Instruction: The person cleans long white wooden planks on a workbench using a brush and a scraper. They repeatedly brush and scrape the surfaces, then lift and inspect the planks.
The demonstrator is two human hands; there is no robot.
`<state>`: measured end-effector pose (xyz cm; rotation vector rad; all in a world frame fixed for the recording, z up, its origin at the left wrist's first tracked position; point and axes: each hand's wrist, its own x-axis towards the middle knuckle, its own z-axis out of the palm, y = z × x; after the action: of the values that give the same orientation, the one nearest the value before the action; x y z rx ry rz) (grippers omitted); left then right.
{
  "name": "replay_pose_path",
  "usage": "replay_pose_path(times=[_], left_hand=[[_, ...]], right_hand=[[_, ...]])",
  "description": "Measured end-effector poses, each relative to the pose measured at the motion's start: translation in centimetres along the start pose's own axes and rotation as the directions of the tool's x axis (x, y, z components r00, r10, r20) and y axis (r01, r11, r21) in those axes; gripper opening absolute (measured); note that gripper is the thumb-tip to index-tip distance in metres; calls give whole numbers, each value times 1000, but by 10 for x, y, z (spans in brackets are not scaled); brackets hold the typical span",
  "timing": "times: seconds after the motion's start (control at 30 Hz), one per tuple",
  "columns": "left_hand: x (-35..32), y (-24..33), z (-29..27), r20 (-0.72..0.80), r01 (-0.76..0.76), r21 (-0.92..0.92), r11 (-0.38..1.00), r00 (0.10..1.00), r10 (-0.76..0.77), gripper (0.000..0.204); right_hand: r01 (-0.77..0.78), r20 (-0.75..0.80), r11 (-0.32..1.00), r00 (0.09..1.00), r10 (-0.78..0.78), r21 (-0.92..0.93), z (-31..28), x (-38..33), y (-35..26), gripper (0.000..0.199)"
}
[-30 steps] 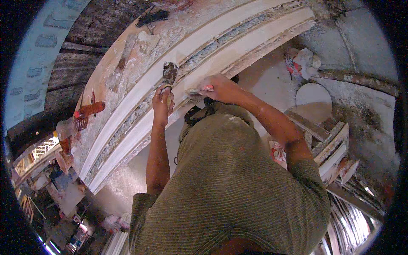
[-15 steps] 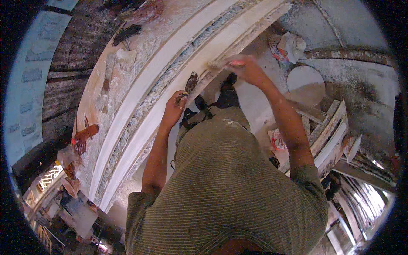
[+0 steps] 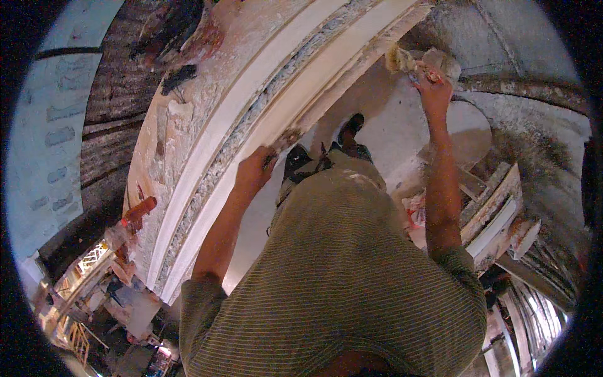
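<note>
Within hands [image 3: 254, 168] [image 3: 434, 91]: scraper [image 3: 288, 136] in left, brush [image 3: 398, 60] in right, well apart.

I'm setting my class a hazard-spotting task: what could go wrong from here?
The scraper in the left hand is close to the pale curved strips, so its blade might nick them. The brush-like tool in the right hand could drop if the grip loosens. A dark shoe shows below, so a falling tool might strike it.
</note>
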<state>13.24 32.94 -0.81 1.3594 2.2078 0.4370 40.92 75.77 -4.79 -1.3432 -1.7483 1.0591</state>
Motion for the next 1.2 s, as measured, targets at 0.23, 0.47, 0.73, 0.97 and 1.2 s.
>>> replay_pose_path(times=[0.23,0.47,0.73,0.97,1.2], left_hand=[[249,111,31,37,-185,36,982,982,183,29],[168,63,24,55,-1,49,999,998,-2,31],[-115,-41,-27,97,247,52,968,963,-251,35],[33,11,21,14,102,-37,994,995,-102,30],[163,85,0,-186,-108,-278,954,981,57,39]], right_hand=[[51,13,998,999,-51,28,-16,10,15,19],[-7,-62,985,998,18,171,-78,35,48,27],[-278,-162,942,937,309,189,-108,-8,96,30],[-365,-109,917,917,384,158,-49,-42,60,23],[46,98,970,993,-71,237,31,-42,13,25]])
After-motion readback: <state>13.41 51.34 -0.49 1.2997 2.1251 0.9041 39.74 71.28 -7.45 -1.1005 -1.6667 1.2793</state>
